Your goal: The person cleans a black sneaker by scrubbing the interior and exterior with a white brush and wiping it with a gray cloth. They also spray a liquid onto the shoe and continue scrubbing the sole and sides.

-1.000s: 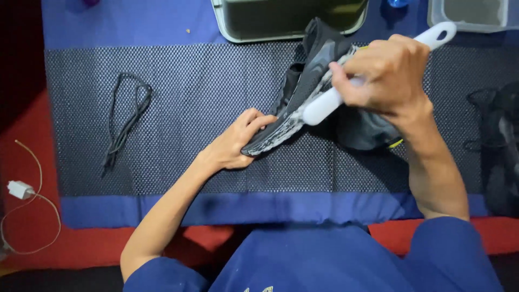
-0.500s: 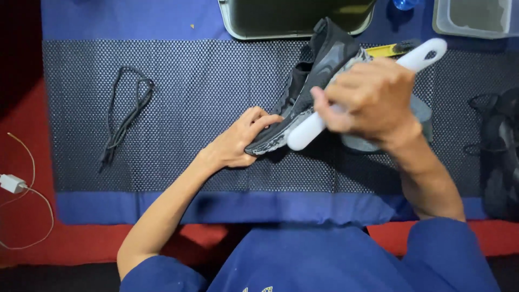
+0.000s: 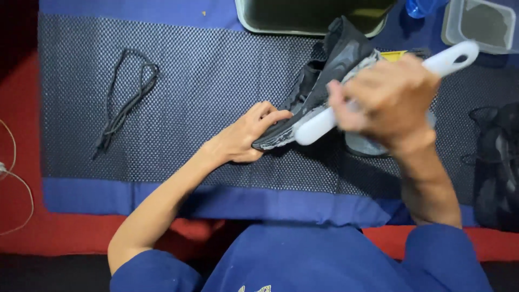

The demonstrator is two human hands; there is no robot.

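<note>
Now hands: L point(image 3: 246, 138) steadies shoe point(image 3: 330, 70) (black), R point(image 3: 386, 100) grips brush point(image 3: 378, 89).

Shoe point(image 3: 330, 70) lies on mat point(image 3: 205, 86), tray point(image 3: 313, 16) behind it, laces point(image 3: 124, 103) well left, container point(image 3: 481, 24) back right, second shoe point(image 3: 497, 162) far right, cable point(image 3: 13, 178) off mat, left.

A black shoe point(image 3: 330, 75) is pinned at its toe by the left grip point(image 3: 246, 135), tilted on a dark mesh mat point(image 3: 205, 81). A white brush point(image 3: 378, 92) is clasped in the right grip point(image 3: 386, 100), pressed against the sole. A black lace point(image 3: 124, 103) is seen well left of the left grip.
</note>
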